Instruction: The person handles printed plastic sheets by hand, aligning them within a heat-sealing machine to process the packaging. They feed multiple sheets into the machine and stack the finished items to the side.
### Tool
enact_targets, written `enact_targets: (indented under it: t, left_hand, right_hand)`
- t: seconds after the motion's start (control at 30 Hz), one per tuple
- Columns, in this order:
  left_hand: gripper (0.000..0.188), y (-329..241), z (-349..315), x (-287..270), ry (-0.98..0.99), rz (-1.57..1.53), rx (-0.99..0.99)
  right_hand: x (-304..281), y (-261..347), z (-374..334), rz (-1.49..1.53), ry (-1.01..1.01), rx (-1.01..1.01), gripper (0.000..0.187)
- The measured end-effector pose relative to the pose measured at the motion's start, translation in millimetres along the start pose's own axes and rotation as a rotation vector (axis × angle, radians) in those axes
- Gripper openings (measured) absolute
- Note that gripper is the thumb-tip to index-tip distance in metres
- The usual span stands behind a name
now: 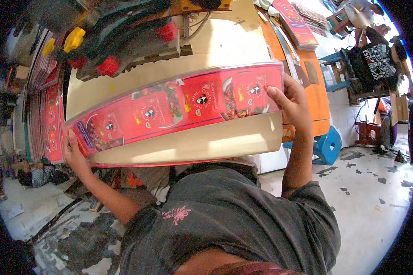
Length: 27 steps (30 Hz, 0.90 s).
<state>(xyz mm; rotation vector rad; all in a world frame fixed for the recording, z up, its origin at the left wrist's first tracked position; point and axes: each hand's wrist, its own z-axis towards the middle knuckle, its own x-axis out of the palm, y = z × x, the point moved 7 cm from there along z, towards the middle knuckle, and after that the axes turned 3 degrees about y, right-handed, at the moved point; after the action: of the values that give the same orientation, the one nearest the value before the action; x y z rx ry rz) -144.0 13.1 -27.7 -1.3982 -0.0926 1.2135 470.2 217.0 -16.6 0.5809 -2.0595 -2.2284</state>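
A long red printed sheet (206, 98), marked with a repeated row of round emblems and food pictures, stretches between my hands over the pale work table (179, 149). It lies slanted, its right end farther from me than its left. My right hand (293, 101) grips the right end, thumb on the printed face and the other fingers behind it. At the near left corner my left hand (75, 153) pinches the sheet's edge, its fingers partly hidden. The sheet looks thin and slightly glossy; whether it is one layer or several I cannot tell.
Just beyond the sheet stands a dark green machine (124, 34) with red and yellow knobs. A tall stack of red sheets (54, 123) is at the left. More printed sheets (298, 25) lie on the orange table (319, 85). A blue stool (328, 145) and a person (374, 59) are at right.
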Motion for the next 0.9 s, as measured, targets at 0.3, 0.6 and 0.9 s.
enact_targets:
  t: [0.3,0.6,0.9]
  left_hand:
    - [0.056,-7.7,7.5,12.7,0.127,0.241,-0.128]
    - [0.054,10.1,7.4,4.6,0.103,0.178,-0.140]
    - [0.047,29.5,3.2,3.1,-0.104,0.082,-0.008]
  right_hand:
    - [15.8,-33.5,9.8,0.129,0.057,0.192,0.052]
    - [15.9,-28.4,4.1,0.002,0.035,0.190,0.052]
    - [14.2,-30.6,2.0,0.088,-0.048,0.191,0.055]
